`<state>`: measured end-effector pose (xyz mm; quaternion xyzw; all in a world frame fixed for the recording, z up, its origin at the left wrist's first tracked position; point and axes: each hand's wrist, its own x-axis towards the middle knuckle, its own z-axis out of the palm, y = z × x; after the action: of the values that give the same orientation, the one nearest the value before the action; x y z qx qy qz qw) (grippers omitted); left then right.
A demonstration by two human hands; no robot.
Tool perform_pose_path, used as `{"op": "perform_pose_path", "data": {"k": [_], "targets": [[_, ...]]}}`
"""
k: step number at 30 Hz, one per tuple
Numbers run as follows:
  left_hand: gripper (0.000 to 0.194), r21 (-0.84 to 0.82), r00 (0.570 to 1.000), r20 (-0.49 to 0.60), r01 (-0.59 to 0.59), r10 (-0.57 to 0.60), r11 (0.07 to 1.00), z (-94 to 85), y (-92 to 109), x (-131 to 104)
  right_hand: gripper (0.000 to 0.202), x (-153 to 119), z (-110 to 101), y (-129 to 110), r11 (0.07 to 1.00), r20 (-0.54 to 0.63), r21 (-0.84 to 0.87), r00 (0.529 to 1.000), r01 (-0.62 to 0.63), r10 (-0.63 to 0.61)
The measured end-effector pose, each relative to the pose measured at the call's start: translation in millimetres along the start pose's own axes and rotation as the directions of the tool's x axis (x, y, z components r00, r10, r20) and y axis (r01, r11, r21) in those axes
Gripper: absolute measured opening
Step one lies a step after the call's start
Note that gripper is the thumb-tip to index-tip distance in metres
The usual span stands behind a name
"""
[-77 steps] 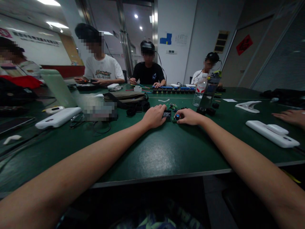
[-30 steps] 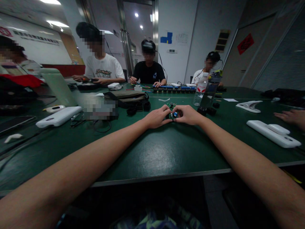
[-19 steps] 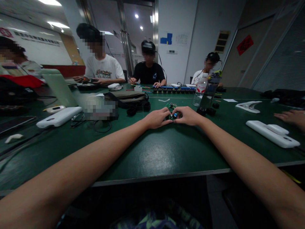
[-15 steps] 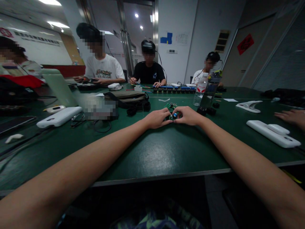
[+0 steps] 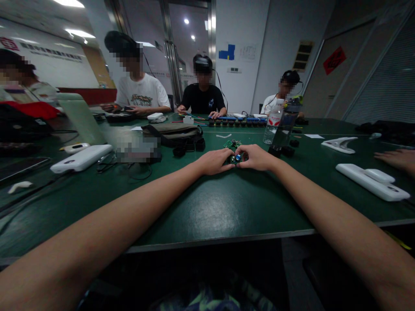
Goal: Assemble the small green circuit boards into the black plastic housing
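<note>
The left hand (image 5: 215,161) and right hand (image 5: 256,157) nearly meet, thumbs and fingers bent into narrow pinches on opposite sides of a small circuit board (image 5: 233,160) with a blue cylindrical part (image 5: 238,158), its edges partly hidden by fingers. It sits between them at the middle of the green table (image 5: 207,211), with loose green circuit boards (image 5: 232,144) just beyond. Across the table, people sit before a glass door (image 5: 189,34) and white wall (image 5: 240,26). A clear water bottle (image 5: 274,123) stands beside a dark bottle (image 5: 287,125), their fill unclear; the pale green tumbler (image 5: 81,119) is opaque.
</note>
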<state>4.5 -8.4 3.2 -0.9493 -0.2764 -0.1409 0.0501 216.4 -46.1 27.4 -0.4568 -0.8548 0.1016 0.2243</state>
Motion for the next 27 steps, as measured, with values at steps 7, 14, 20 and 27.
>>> {"op": "perform_pose_path", "data": {"k": [7,14,20,27], "targets": [[0.041,-0.056,1.0,0.0,0.02,-0.02,0.998,-2.6,1.6,-1.2,0.029,1.2,0.3,2.7,1.0,-0.002,-0.014,1.0,0.004,-0.004],[0.035,-0.023,1.0,0.003,0.024,-0.024,0.999,-2.6,2.5,-0.5,0.028,1.7,0.6,2.6,1.0,0.027,-0.02,1.0,0.001,0.0],[0.033,-0.024,1.0,0.016,0.017,-0.017,1.0,-3.9,3.3,-0.5,0.028,1.3,-0.1,-0.4,0.999,0.026,-0.033,1.0,-0.009,0.01],[0.035,-0.035,1.0,0.012,0.019,-0.019,0.999,-2.9,1.5,-0.4,0.025,2.5,1.5,3.0,1.0,0.021,-0.022,1.0,0.012,-0.012]]}}
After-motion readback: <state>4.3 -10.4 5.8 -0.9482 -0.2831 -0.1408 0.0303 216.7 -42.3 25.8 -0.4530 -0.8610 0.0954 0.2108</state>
